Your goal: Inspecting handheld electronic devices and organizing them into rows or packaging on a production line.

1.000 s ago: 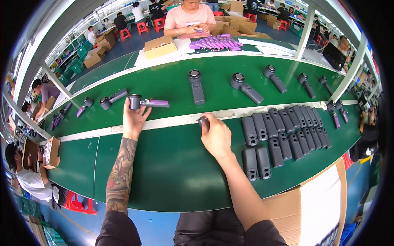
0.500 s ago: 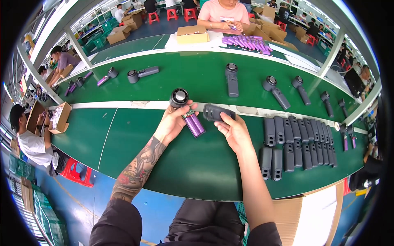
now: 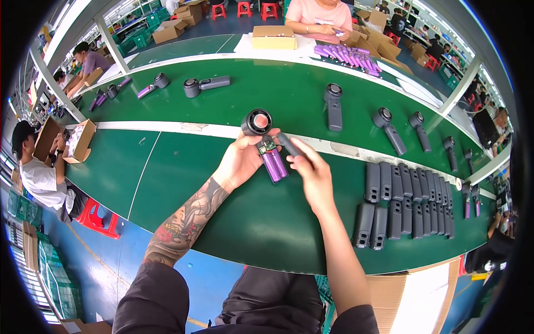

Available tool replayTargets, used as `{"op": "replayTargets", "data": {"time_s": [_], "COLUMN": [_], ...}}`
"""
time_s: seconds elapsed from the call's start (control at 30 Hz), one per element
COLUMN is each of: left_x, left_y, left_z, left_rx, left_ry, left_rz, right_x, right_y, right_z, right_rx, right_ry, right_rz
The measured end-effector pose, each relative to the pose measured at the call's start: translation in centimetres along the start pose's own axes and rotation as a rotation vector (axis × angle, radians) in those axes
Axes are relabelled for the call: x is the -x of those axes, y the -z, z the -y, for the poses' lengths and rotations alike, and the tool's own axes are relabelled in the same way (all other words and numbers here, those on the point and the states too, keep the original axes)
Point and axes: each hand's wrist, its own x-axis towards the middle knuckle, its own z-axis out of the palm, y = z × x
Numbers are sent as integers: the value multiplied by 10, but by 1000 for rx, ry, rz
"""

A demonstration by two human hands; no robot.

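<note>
One fan (image 3: 267, 146), its purple cells (image 3: 275, 166) bare, is gripped by the left hand (image 3: 240, 160) above the near green bench (image 3: 267, 234), while the right hand (image 3: 315, 177) pinches a grey shell (image 3: 288, 145) close on its right, seemingly the covering step, which calls for lining the shell up squarely

Pretty bright, even light in here. Soft sheen on the green worktop (image 3: 261, 236), and the white panel (image 3: 421, 300) lower right is basically blown out. Fisheye bends the white rail (image 3: 156, 126) into an arc, corners go black with bluish fringing, and the far background's kinda soft.
</note>
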Motion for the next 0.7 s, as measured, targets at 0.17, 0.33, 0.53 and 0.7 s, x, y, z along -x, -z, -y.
{"op": "replayTargets", "data": {"time_s": [0.17, 0.33, 0.53, 0.7], "left_x": [3, 7, 8, 6], "left_y": [-4, -6, -4, 3], "left_z": [-1, -1, -4, -7], "left_rx": [12, -148, -299, -360], "left_ry": [5, -38, -64, -61], "left_rz": [48, 83, 101, 94], "right_x": [11, 12, 16, 11], "right_y": [-27, -35, -43, -43], "right_z": [-16, -22, -3, -17], "right_rx": [809, 1008, 1039, 955], "right_ry": [336, 435, 370, 454], "right_rz": [-24, -69, -61, -69]}}
